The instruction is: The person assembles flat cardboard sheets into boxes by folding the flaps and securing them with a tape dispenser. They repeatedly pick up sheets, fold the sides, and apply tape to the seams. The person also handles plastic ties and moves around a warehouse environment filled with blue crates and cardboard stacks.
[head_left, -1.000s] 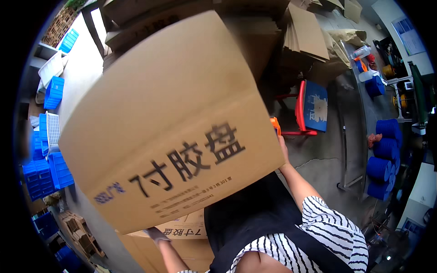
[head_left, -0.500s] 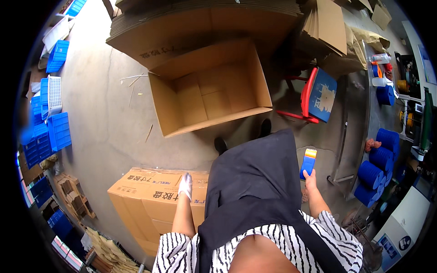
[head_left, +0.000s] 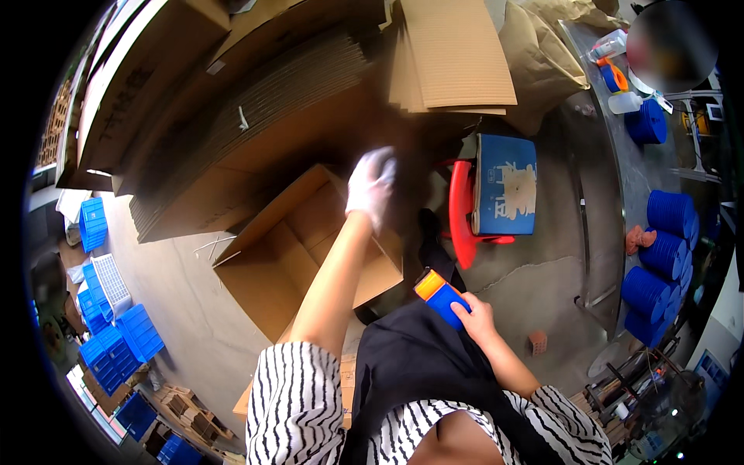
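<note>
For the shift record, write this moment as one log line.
left hand: white-gloved, extended, arm overlapping open carton | right hand: gripping blue-and-orange tool | red chair: right of carton

Right hand (head_left: 477, 316) around a blue-and-orange tool (head_left: 441, 295)

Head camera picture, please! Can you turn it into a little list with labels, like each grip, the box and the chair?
Left grip: white-gloved, near the cardboard box; touching unclear
Right grip: holding a blue-and-orange tool
Box: open-topped, on the floor
Chair: red and blue, right of the box
Blue rolls: stacked at the picture's right
</note>
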`<move>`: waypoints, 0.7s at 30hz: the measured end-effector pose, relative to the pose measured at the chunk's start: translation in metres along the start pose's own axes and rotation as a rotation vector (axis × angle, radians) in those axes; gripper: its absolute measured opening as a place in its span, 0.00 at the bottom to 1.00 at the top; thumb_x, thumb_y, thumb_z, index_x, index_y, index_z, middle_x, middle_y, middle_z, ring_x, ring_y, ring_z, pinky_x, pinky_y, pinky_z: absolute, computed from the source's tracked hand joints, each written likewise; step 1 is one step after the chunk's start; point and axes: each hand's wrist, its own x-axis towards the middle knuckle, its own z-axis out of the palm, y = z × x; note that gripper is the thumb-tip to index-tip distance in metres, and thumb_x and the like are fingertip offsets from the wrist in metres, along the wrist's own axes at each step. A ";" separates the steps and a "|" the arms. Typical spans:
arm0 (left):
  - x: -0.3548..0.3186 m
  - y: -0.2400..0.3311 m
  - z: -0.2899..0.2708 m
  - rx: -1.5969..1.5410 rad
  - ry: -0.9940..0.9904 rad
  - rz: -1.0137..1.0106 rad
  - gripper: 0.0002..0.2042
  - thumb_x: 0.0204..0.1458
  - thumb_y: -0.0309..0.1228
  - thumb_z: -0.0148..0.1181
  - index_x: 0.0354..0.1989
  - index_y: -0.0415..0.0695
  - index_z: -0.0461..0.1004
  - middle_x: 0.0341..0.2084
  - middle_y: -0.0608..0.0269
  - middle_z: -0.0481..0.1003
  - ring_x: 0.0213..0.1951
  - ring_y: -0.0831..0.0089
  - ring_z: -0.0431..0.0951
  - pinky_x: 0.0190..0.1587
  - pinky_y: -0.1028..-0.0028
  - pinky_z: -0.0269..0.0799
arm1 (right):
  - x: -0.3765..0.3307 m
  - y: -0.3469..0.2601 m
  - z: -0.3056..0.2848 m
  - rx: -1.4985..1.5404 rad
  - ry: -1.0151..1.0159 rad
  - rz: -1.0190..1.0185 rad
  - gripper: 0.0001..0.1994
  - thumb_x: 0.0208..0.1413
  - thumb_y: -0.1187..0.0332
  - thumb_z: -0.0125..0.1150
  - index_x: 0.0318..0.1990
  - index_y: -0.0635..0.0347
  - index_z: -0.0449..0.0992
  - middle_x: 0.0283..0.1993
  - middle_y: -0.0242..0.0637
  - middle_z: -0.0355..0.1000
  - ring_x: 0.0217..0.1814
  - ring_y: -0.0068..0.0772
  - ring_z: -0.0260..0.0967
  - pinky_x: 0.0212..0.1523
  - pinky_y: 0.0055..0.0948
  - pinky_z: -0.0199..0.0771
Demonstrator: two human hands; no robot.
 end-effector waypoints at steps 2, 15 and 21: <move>0.064 0.062 0.029 0.296 -0.051 0.119 0.21 0.49 0.36 0.63 0.54 0.50 0.71 0.52 0.54 0.70 0.56 0.59 0.68 0.58 0.66 0.63 | 0.014 0.001 -0.017 0.023 -0.013 0.055 0.17 0.52 0.55 0.62 0.37 0.61 0.74 0.29 0.49 0.74 0.31 0.48 0.74 0.32 0.36 0.71; 0.129 0.061 0.120 0.813 -0.076 0.282 0.41 0.39 0.31 0.68 0.65 0.53 0.55 0.62 0.43 0.56 0.64 0.50 0.57 0.67 0.59 0.48 | 0.187 -0.011 -0.158 0.581 0.636 0.042 0.16 0.65 0.57 0.48 0.43 0.63 0.71 0.39 0.30 0.69 0.40 0.20 0.63 0.45 0.24 0.64; 0.111 0.066 0.129 0.825 0.032 0.401 0.37 0.39 0.31 0.66 0.62 0.45 0.59 0.59 0.41 0.61 0.61 0.48 0.61 0.66 0.56 0.52 | 0.342 -0.083 -0.255 0.320 0.682 -0.108 0.21 0.61 0.52 0.53 0.38 0.66 0.74 0.32 0.36 0.73 0.33 0.24 0.66 0.40 0.26 0.67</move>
